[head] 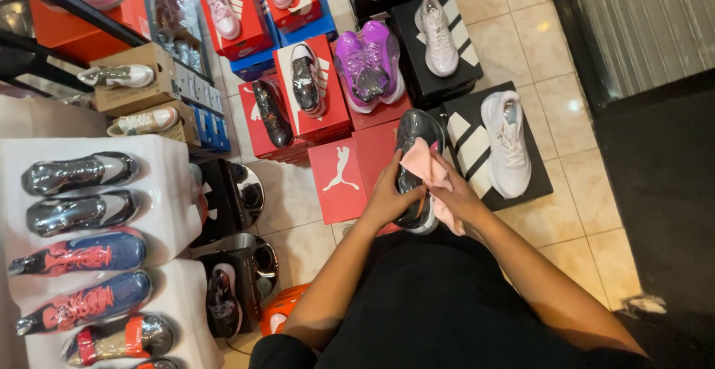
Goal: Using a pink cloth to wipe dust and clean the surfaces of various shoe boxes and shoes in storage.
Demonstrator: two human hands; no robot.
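My left hand (pixel 389 196) grips the side of a black plastic-wrapped sneaker (pixel 417 134) held above a red shoebox (pixel 344 175). My right hand (pixel 456 194) presses a pink cloth (pixel 426 162) against the upper of that sneaker. The cloth drapes over the shoe's middle and hangs down past my right palm. Both forearms reach forward from my black-clothed lap.
Red and black shoeboxes cover the tiled floor, each topped with a wrapped shoe: purple sneakers (pixel 366 64), a white sneaker (pixel 506 142), a pale one (pixel 438 35). A white shelf (pixel 167 183) at left carries several wrapped shoes. A dark mat (pixel 663 183) lies at right.
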